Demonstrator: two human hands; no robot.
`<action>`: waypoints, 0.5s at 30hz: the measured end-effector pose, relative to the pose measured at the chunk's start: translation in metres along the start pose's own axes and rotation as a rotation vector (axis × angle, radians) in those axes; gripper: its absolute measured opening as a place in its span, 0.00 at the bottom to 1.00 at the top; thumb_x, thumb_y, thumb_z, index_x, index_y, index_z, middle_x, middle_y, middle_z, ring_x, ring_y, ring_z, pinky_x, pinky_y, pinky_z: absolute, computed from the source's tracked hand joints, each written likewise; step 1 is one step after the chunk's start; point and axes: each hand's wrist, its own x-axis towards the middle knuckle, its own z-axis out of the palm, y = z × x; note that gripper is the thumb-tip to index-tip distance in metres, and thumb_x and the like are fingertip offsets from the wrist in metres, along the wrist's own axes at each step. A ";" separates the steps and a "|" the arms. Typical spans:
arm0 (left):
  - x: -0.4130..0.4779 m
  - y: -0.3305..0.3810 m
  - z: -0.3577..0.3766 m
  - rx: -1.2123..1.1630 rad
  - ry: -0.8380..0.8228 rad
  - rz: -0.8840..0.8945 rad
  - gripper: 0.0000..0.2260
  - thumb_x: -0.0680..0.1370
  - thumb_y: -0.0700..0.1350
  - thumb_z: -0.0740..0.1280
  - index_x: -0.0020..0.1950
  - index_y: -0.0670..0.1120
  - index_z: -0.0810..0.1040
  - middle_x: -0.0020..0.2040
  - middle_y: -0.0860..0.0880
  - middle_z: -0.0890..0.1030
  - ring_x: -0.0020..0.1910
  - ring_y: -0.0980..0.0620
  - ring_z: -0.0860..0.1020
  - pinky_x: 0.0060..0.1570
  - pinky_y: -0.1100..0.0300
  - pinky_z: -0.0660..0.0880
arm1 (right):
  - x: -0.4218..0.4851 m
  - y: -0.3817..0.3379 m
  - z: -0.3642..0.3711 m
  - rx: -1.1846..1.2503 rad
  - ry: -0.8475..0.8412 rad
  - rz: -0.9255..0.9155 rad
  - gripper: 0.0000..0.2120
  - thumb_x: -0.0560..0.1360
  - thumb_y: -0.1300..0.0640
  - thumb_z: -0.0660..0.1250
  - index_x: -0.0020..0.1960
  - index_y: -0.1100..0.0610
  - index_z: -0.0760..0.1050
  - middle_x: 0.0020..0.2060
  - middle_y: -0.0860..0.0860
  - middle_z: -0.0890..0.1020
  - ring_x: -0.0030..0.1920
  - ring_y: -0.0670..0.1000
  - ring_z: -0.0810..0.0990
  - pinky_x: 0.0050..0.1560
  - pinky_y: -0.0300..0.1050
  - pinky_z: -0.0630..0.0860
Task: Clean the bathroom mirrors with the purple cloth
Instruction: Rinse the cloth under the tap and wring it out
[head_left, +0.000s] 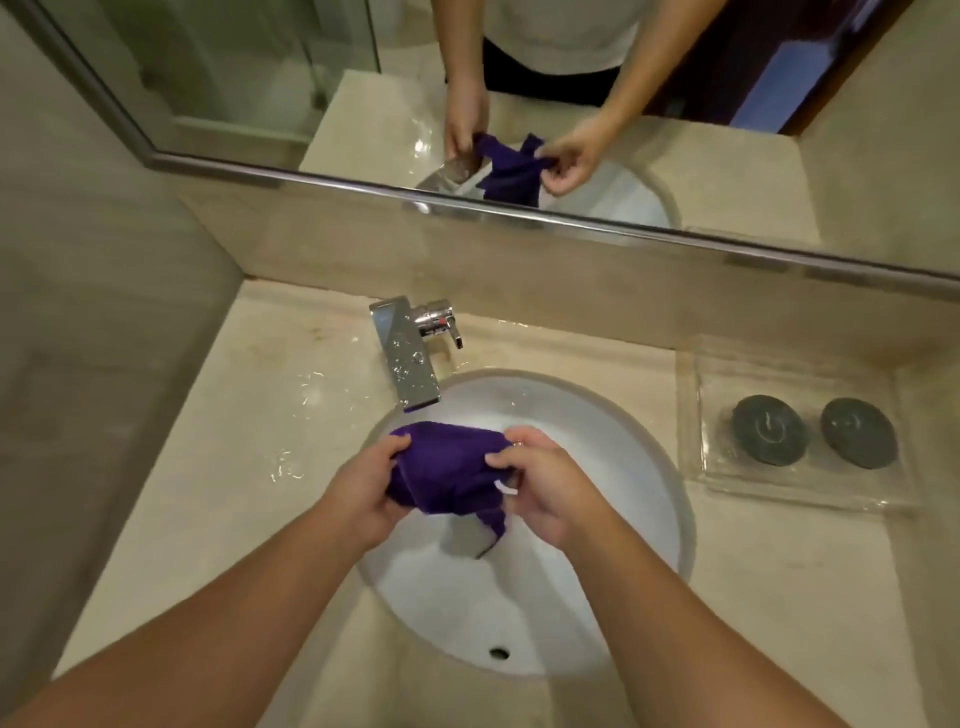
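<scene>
Both hands hold the cloth (447, 467) over the sink (613, 447), above the middle of the bowl and clear of its white surface.

The left hand (363, 493) grips the left end of the cloth. Its fingers are curled tightly round the bunched fabric and the thumb lies across the top. The right hand (540, 488) grips the right end, with the thumb and curled fingers pinching a gathered fold. A small white loop (506, 488) on the cloth shows just by its fingers. Neither hand is slack, and both are closed on the fabric with the wad bunched between them. A loose tail of the cloth hangs down from the wad toward the bottom of the sink, and whether it touches the bowl cannot be told.

The tap (410, 358) stands at the back left of the sink. Its flat spout reaches over the rim and ends just behind the cloth, apart from it. The counter (208, 467) to the left of the sink is wet, with shining pools near the rim. To the right of the sink lies a clear tray (789, 488) with two dark round discs (769, 428) side by side in it. The overflow hole (500, 652) sits in the near wall of the sink. Behind the sink, above a low stone ledge, runs the mirror (260, 78), which reflects the hands and the cloth.
</scene>
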 end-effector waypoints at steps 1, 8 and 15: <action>0.006 0.002 -0.003 -0.055 0.008 0.000 0.06 0.80 0.43 0.65 0.55 0.45 0.79 0.41 0.46 0.86 0.38 0.47 0.83 0.43 0.52 0.80 | 0.009 -0.005 0.008 0.042 -0.004 -0.003 0.09 0.74 0.67 0.67 0.51 0.57 0.75 0.32 0.51 0.76 0.29 0.48 0.73 0.35 0.44 0.75; 0.028 0.007 0.002 -0.108 0.021 0.056 0.09 0.79 0.50 0.63 0.43 0.48 0.78 0.33 0.48 0.81 0.33 0.46 0.80 0.44 0.52 0.76 | 0.064 -0.040 0.055 -0.376 0.207 -0.264 0.20 0.71 0.33 0.71 0.50 0.48 0.79 0.42 0.40 0.81 0.42 0.41 0.79 0.40 0.40 0.73; 0.040 -0.003 0.005 -0.006 -0.007 0.160 0.11 0.79 0.48 0.64 0.43 0.48 0.86 0.43 0.46 0.86 0.39 0.48 0.85 0.38 0.56 0.80 | 0.098 -0.039 0.051 -0.661 0.348 -0.541 0.28 0.76 0.33 0.61 0.29 0.52 0.62 0.23 0.44 0.65 0.26 0.46 0.63 0.31 0.46 0.63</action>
